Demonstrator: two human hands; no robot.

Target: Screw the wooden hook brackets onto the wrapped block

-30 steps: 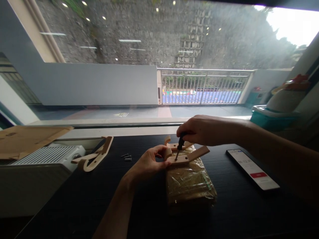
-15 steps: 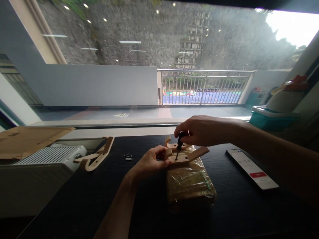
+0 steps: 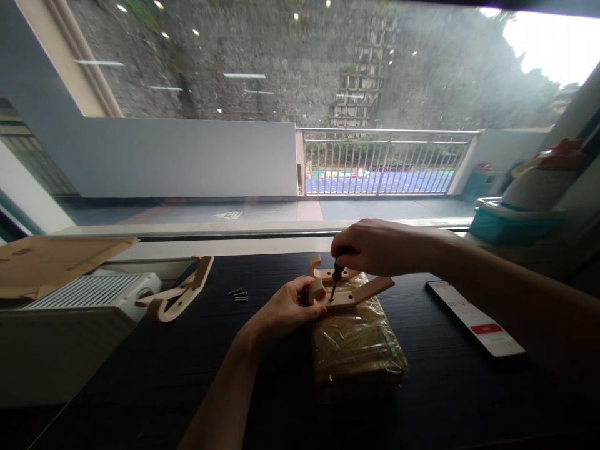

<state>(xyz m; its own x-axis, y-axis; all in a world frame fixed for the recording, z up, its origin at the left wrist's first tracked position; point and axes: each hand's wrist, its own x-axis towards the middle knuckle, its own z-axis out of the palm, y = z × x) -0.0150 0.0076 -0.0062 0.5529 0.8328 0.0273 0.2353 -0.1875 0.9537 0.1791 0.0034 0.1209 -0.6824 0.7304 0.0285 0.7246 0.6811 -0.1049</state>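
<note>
My right hand [image 3: 370,247] is closed around the dark handle of a screwdriver [image 3: 337,272], which points down with its tip at a hole in a wooden hook [image 3: 344,299]. That hook lies on a block wrapped in clear film [image 3: 359,350]. With thumb and fingers, my left hand [image 3: 288,306] grips the hook's curled left end. Its other end slants upward to the right. Just behind sits a second wooden hook [image 3: 323,273], partly hidden by my right hand and the screwdriver. Whether a screw is under the tip is too small to tell.
Several screws [image 3: 240,295] lie on the black tabletop [image 3: 276,387] left of my hands. More wooden hooks [image 3: 180,297] rest at the table's left edge, beside a white radiator [image 3: 94,294] with brown cardboard [image 3: 60,259] on top. A phone [image 3: 473,319] lies at right. A window stands beyond.
My right hand and the screwdriver handle have shifted very slightly to the right, the tip staying at the same hole. My left hand keeps its grip on the hook.
</note>
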